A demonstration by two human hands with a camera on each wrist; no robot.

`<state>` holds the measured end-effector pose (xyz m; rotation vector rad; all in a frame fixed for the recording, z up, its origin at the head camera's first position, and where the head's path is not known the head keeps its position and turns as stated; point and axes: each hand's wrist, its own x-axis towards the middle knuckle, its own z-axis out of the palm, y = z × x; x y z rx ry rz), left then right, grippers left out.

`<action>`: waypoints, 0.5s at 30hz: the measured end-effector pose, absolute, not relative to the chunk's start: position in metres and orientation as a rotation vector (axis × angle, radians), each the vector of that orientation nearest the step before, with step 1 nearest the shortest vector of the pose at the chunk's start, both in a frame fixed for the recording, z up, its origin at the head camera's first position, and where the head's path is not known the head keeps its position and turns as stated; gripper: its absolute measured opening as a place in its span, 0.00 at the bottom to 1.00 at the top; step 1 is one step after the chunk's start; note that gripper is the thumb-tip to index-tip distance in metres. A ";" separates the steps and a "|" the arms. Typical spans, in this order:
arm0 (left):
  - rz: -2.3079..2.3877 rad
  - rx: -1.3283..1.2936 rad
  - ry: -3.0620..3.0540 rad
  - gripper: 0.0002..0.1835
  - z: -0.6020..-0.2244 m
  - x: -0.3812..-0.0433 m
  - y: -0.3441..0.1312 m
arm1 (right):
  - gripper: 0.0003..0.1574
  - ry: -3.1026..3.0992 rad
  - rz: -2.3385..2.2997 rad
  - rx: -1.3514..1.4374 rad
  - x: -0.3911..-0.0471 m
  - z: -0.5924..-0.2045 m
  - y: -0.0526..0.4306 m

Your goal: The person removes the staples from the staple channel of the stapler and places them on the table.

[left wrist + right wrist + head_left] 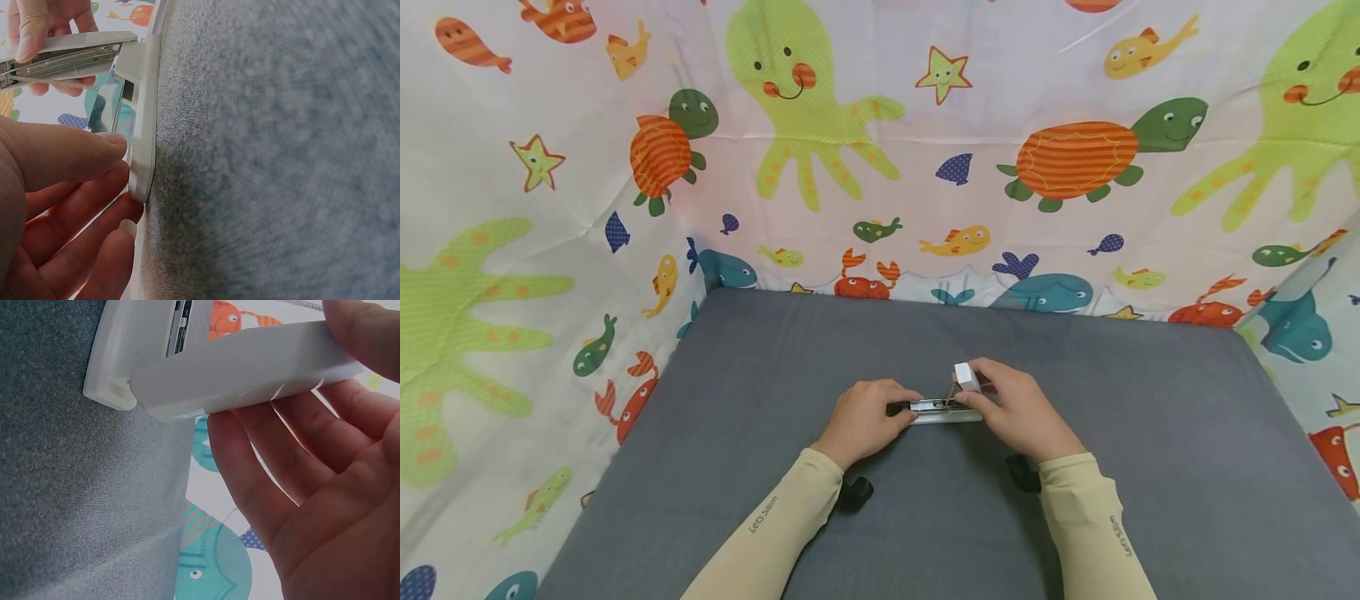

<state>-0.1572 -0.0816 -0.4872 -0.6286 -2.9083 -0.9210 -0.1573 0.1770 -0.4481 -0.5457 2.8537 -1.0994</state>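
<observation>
A: The stapler point(946, 418) presents smooth white plastic, low in gloss, from base point(145, 119) to cover point(237, 372).
B: Inside, bright metal takes over, with a shiny rail point(931, 406) catching the light.
A: Matt grey cloth, finely textured and faintly rough, covers the surface point(820, 350).
B: A printed cloth backdrop point(917, 125) shows a smooth face, soft sheen and light creases.
A: The sleeves point(775, 525) are smooth beige fabric, matt, with printed lettering.
</observation>
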 end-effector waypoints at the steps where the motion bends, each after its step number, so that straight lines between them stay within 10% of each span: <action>1: -0.924 -0.624 -2.910 0.14 -0.487 -0.157 -0.082 | 0.21 2.852 -1.100 -0.543 -0.158 -0.448 0.177; 15: -0.925 -0.616 -2.934 0.14 -0.486 -0.158 -0.082 | 0.17 2.827 -1.117 -0.532 -0.159 -0.446 0.183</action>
